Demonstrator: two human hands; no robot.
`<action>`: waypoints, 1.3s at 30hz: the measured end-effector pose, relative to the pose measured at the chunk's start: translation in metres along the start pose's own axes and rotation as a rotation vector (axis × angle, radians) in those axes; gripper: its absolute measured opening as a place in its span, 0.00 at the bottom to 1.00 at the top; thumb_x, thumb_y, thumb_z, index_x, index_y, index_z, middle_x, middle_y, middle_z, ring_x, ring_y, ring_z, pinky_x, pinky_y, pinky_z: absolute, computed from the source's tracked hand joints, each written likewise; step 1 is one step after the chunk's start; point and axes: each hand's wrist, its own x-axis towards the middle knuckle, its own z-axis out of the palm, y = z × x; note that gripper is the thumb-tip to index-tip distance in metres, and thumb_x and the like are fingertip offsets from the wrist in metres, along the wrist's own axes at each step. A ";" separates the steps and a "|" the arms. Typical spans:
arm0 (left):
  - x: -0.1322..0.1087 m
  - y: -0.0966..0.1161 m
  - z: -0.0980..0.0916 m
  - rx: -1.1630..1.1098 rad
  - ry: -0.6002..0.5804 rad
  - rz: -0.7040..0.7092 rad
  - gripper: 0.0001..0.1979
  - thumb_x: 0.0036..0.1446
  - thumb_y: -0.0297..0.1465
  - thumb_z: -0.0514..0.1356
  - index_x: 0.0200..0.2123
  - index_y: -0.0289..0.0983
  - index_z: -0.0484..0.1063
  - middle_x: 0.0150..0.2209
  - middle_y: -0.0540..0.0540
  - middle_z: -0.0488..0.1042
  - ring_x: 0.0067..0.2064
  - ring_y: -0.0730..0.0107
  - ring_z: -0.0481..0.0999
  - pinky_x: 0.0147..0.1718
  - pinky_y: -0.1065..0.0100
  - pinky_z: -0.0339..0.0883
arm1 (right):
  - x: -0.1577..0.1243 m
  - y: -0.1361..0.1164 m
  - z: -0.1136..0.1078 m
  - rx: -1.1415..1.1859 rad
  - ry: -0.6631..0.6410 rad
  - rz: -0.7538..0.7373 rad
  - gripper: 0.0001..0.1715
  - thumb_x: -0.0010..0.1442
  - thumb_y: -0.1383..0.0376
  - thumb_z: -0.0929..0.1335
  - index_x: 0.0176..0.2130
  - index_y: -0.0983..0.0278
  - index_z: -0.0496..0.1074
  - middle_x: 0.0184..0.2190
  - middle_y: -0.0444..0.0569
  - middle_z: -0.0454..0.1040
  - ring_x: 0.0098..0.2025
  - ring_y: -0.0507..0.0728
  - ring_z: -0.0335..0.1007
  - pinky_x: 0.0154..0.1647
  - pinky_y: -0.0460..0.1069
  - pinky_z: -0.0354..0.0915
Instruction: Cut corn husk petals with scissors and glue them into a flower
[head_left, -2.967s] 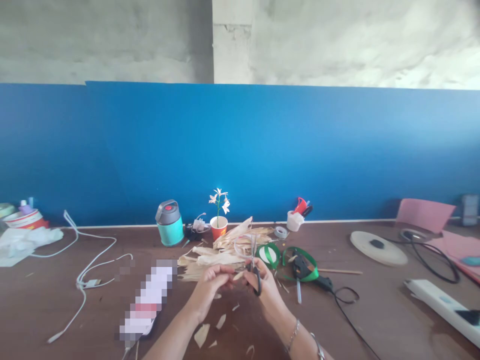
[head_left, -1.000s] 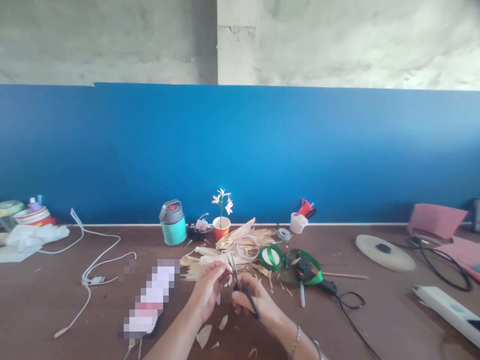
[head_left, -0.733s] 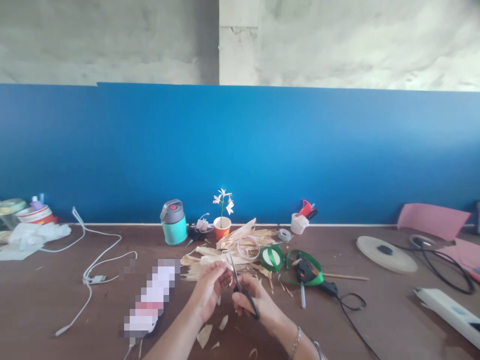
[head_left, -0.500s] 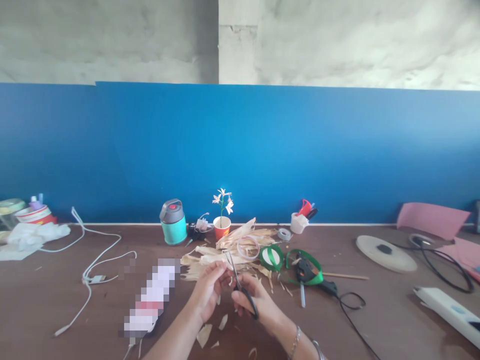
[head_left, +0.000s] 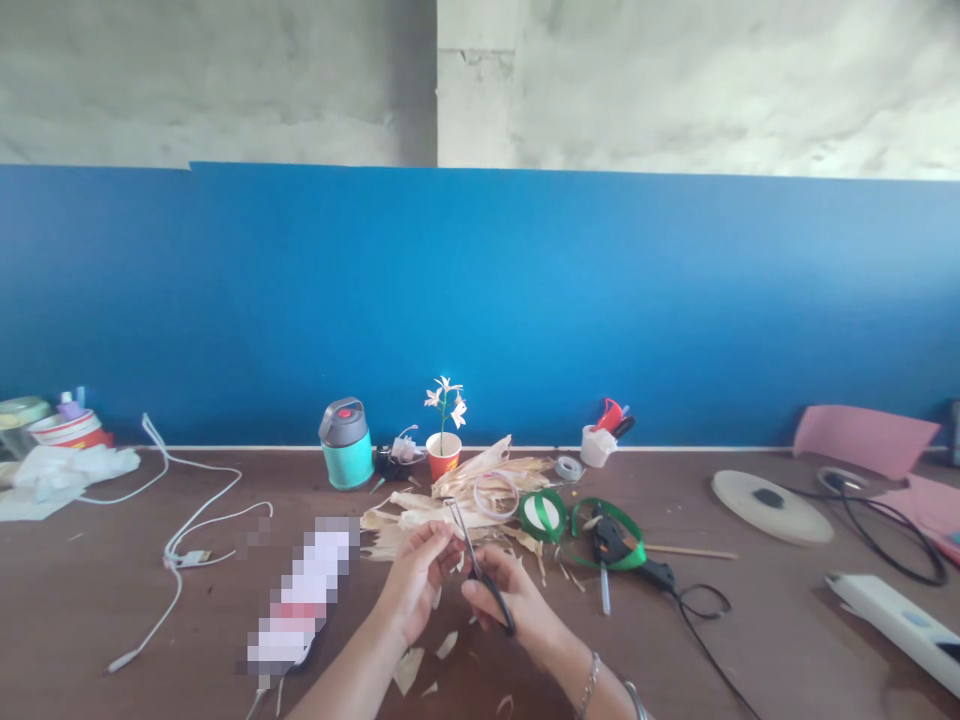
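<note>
My right hand (head_left: pixel 504 592) is closed around the black handles of a pair of scissors (head_left: pixel 491 592), whose blades point up and to the left. Close by on the left, my left hand (head_left: pixel 421 570) pinches a small pale piece at its fingertips, beside the blades; it looks like corn husk, though the fingers mostly cover it. Just beyond both hands lies a pile of dried corn husks (head_left: pixel 420 508). Cut husk scraps (head_left: pixel 409 670) are scattered on the table below my hands. A red paper cup (head_left: pixel 444 462) behind the pile holds a stem with white flowers (head_left: pixel 445 386).
Right of the husks are a green ribbon roll (head_left: pixel 543 516), a glue gun (head_left: pixel 613 540) with its cord, and a wooden stick (head_left: pixel 694 552). A teal flask (head_left: pixel 348 458) stands by the blue partition. White cables (head_left: pixel 174 540) lie left. A white lid (head_left: pixel 772 507) lies right.
Almost nothing differs. My right hand and the scissors have shifted very slightly left; my left hand keeps its pinch in the same place.
</note>
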 end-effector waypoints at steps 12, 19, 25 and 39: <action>-0.002 0.002 0.002 -0.010 0.076 0.007 0.12 0.41 0.32 0.70 0.22 0.34 0.70 0.22 0.49 0.74 0.26 0.75 0.72 0.29 0.74 0.65 | 0.003 0.002 0.000 0.013 0.024 0.001 0.28 0.39 0.48 0.75 0.30 0.64 0.65 0.16 0.35 0.61 0.15 0.43 0.49 0.15 0.41 0.48; -0.001 0.005 0.000 0.031 0.066 0.016 0.11 0.43 0.32 0.69 0.22 0.34 0.70 0.23 0.49 0.74 0.26 0.75 0.73 0.29 0.74 0.66 | 0.004 0.005 -0.002 0.003 0.035 0.006 0.28 0.40 0.48 0.75 0.29 0.65 0.65 0.15 0.34 0.58 0.15 0.43 0.45 0.14 0.41 0.44; -0.001 0.005 0.000 0.038 0.069 0.020 0.11 0.43 0.32 0.69 0.22 0.34 0.70 0.23 0.48 0.75 0.26 0.74 0.73 0.29 0.73 0.67 | 0.005 0.004 -0.002 0.000 0.028 0.008 0.28 0.39 0.49 0.75 0.29 0.65 0.65 0.15 0.33 0.57 0.15 0.43 0.44 0.15 0.42 0.43; 0.001 0.006 -0.002 0.043 0.101 -0.004 0.11 0.41 0.31 0.70 0.22 0.34 0.71 0.22 0.48 0.75 0.26 0.74 0.74 0.28 0.75 0.66 | 0.004 -0.001 -0.002 -0.113 0.060 0.014 0.27 0.40 0.48 0.74 0.28 0.65 0.66 0.15 0.34 0.57 0.15 0.43 0.45 0.15 0.42 0.44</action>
